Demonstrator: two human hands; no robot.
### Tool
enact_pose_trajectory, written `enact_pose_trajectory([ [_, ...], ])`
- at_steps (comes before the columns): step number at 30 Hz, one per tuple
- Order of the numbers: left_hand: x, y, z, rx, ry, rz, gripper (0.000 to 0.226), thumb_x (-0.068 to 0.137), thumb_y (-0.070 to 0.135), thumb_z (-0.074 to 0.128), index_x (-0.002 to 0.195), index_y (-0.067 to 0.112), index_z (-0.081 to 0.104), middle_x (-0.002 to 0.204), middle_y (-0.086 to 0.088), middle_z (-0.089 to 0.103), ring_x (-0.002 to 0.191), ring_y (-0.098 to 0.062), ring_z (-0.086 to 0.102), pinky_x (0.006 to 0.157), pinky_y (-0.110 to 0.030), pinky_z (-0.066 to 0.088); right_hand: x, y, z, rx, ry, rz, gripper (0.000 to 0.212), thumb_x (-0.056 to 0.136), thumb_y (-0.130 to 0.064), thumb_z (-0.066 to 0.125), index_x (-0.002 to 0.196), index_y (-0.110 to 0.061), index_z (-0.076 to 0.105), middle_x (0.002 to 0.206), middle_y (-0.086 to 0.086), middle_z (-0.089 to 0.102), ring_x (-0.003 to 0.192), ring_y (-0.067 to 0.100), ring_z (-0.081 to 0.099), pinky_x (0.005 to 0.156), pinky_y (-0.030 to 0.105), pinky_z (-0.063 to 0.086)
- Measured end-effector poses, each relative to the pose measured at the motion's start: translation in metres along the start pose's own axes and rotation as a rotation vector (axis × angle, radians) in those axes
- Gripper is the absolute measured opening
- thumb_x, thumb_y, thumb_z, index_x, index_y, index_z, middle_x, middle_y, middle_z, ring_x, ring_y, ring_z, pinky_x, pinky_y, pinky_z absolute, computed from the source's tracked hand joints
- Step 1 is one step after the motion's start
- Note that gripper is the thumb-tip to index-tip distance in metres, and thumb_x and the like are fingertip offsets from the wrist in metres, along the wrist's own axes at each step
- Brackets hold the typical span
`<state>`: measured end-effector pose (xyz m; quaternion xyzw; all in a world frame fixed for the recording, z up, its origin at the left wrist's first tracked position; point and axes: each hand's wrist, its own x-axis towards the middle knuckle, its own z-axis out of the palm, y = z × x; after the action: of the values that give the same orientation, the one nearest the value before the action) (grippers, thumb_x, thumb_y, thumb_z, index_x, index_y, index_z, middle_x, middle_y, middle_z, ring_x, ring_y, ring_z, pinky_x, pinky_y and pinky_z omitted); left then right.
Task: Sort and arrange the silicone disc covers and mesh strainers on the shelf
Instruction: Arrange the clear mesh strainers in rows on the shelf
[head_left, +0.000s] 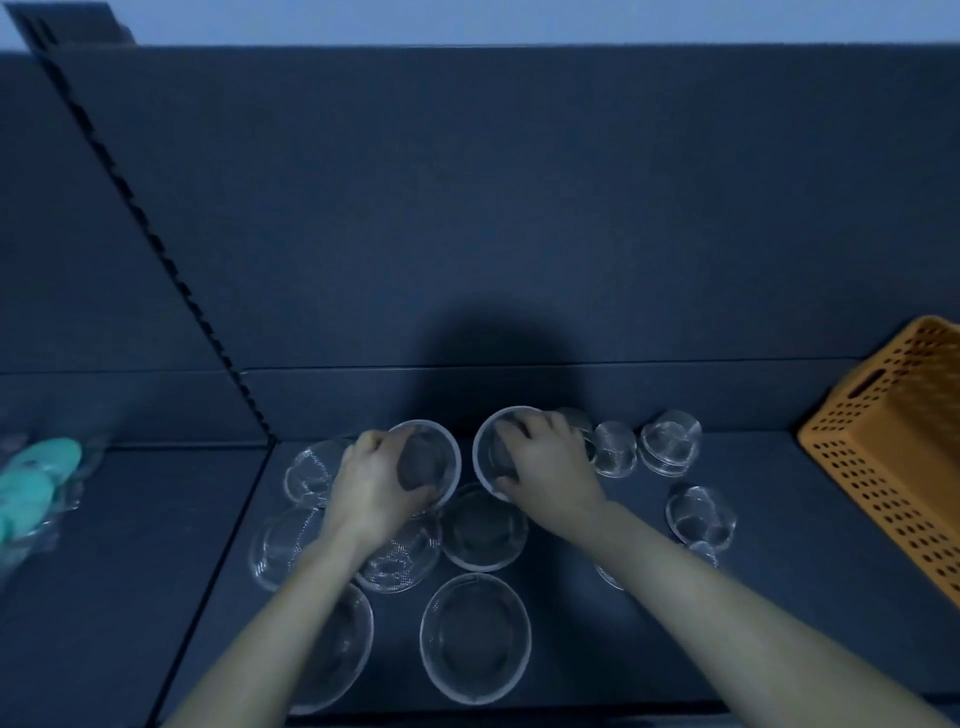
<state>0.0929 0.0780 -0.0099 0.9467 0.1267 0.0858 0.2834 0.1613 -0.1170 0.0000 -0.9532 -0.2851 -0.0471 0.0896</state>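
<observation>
**Two strainers in hand, back row of the shelf**

My left hand (376, 480) is closed around the rim of one mesh strainer (434, 460), fingers curled over its near edge, and my right hand (545, 470) grips a second strainer (488, 452) the same way, thumb side inside the bowl. Both are tipped up toward me, open mouths facing out, which I take to be so I can compare their size or set them down side by side at the back of the dark shelf (571, 649).

Just below and between my hands sits another round strainer (483, 527), flat on the shelf, and nearer my body, between my forearms, a larger oval one (475, 636). Under and to the outside of my left wrist lie several more clear-rimmed pieces (311, 470), overlapping, so they look unsorted. Beyond my right fingertips stands a short row of small strainers (670, 441), close together, and another small one (698, 514) lies outside my right forearm; the small ones seem grouped to that side.

Well apart to the outside of my right arm is an orange perforated basket (883, 447); I cannot see whether anything is in it. Far off past my left hand, in the neighbouring bay, are the teal silicone disc covers (36, 478), seemingly in clear wrapping and blurred.
</observation>
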Motion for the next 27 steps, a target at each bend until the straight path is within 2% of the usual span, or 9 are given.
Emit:
enact_pose_trajectory([
  [4, 0.006, -0.010, -0.004, -0.009, -0.009, -0.032, 0.073, 0.068, 0.030, 0.075, 0.135, 0.028, 0.045, 0.118, -0.002, 0.047, 0.114, -0.023, 0.043, 0.096, -0.035, 0.042, 0.023, -0.009, 0.017, -0.240, -0.097, -0.093, 0.052, 0.086, -0.023, 0.058, 0.134, -0.013, 0.043, 0.138, 0.014, 0.040, 0.124, 0.037, 0.034, 0.096, 0.045, 0.033],
  [8, 0.005, -0.018, -0.002, -0.011, -0.009, -0.040, 0.072, 0.068, 0.031, 0.075, 0.134, 0.028, 0.046, 0.117, -0.001, 0.048, 0.113, -0.023, 0.044, 0.094, -0.033, 0.042, 0.025, 0.009, 0.026, -0.341, -0.137, -0.058, 0.043, 0.088, -0.020, 0.050, 0.130, -0.011, 0.047, 0.135, 0.015, 0.043, 0.121, 0.036, 0.036, 0.094, 0.044, 0.033],
  [12, 0.007, -0.018, 0.003, -0.029, -0.022, -0.044, 0.073, 0.068, 0.032, 0.077, 0.135, 0.027, 0.046, 0.119, -0.001, 0.048, 0.114, -0.023, 0.045, 0.097, -0.035, 0.041, 0.019, 0.039, 0.023, -0.357, -0.143, 0.024, 0.042, 0.087, -0.022, 0.051, 0.128, -0.015, 0.048, 0.134, 0.010, 0.044, 0.119, 0.034, 0.035, 0.091, 0.041, 0.032],
  [17, 0.015, -0.004, 0.013, -0.051, -0.048, -0.012, 0.075, 0.068, 0.031, 0.076, 0.136, 0.027, 0.045, 0.116, -0.001, 0.048, 0.115, -0.022, 0.044, 0.098, -0.031, 0.039, 0.005, 0.075, 0.017, -0.351, -0.131, 0.083, 0.043, 0.086, -0.014, 0.050, 0.129, -0.019, 0.046, 0.136, 0.006, 0.039, 0.122, 0.032, 0.032, 0.091, 0.041, 0.030],
  [22, 0.019, 0.015, 0.025, -0.017, -0.097, 0.014, 0.074, 0.067, 0.033, 0.075, 0.135, 0.027, 0.045, 0.123, -0.003, 0.051, 0.116, -0.024, 0.047, 0.098, -0.034, 0.041, -0.005, 0.098, 0.010, -0.331, -0.127, 0.111, 0.047, 0.084, -0.012, 0.052, 0.129, -0.023, 0.045, 0.140, 0.002, 0.036, 0.128, 0.029, 0.029, 0.095, 0.040, 0.028],
  [27, 0.029, 0.037, 0.042, -0.059, -0.135, 0.063, 0.070, 0.065, 0.030, 0.075, 0.130, 0.024, 0.050, 0.124, -0.001, 0.057, 0.113, -0.019, 0.051, 0.088, -0.020, 0.035, -0.008, 0.113, 0.005, -0.241, -0.129, 0.218, 0.050, 0.082, -0.016, 0.058, 0.130, -0.026, 0.045, 0.140, 0.000, 0.038, 0.125, 0.029, 0.030, 0.097, 0.041, 0.029],
])
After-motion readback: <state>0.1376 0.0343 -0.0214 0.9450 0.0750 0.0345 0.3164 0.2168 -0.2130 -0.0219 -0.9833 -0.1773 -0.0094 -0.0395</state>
